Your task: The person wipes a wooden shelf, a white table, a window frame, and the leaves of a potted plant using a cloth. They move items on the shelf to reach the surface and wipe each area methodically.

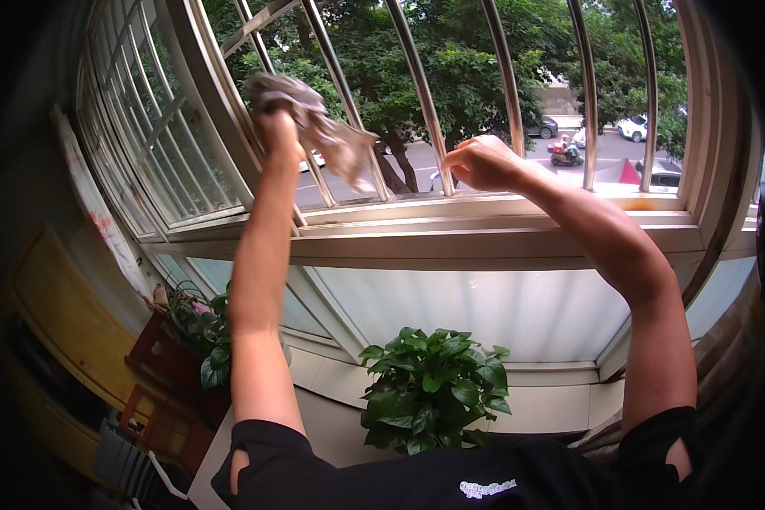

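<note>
My left hand is raised to the left part of the open window, gripping a crumpled greyish cloth. The cloth is blurred and hangs down to the right, in front of the metal window bars. Whether it touches a bar or the frame, I cannot tell. My right hand is at the bars further right, its fingers bent beside one upright bar; whether they hold it is unclear. Below both hands runs the light window sill.
A leafy green potted plant stands below the window, between my arms. Another plant is at the left near a reddish-brown wooden stand. Sliding window panes are at the left, a curtain at the right. Outside are trees and vehicles.
</note>
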A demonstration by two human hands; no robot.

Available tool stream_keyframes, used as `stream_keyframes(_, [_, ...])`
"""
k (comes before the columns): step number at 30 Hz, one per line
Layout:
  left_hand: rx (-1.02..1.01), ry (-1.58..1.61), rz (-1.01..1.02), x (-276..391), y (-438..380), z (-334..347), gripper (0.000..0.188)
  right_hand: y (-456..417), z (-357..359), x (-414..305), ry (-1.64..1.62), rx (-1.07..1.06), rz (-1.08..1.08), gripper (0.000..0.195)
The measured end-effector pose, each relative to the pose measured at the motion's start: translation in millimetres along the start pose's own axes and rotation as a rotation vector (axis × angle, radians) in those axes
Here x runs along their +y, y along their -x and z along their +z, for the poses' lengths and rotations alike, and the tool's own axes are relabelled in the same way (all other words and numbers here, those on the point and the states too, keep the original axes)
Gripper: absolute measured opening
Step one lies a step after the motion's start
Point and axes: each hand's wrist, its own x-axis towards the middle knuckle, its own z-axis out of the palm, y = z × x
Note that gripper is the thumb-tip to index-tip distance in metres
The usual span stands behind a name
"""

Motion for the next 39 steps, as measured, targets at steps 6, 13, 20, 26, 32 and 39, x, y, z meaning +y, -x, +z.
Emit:
stream_keyframes(6, [0.139,-0.195,0.082,3,-159,6,0.024,2,-1,-6,-0.01,-0.062,-0.017,0.012])
stream_keyframes(13, [-0.038,-0.339,0.318,-34,-232,7,0.03,-2,9,-5,-0.028,0.008,-0.217,0.011])
stream_keyframes(20, [0.087,-0.607,0.36,-70,-126,-16,0.048,-3,1,-6,0.113,0.082,-0.219,0.017])
stream_keyframes(26, [-0.489,-0.732,-0.047,-100,20,-88,0.032,-7,0,-8,0.076,0.093,-0.193,0.016])
stream_keyframes(32, [-0.584,-0.555,-0.252,-35,45,-82,0.032,-10,-3,-1,-0.058,0.08,0.004,0.021])
stream_keyframes(39, [-0.682,-0.184,-0.138,24,90,-23,0.06,-39,-2,-64,-1.061,0.008,0.208,0.081])
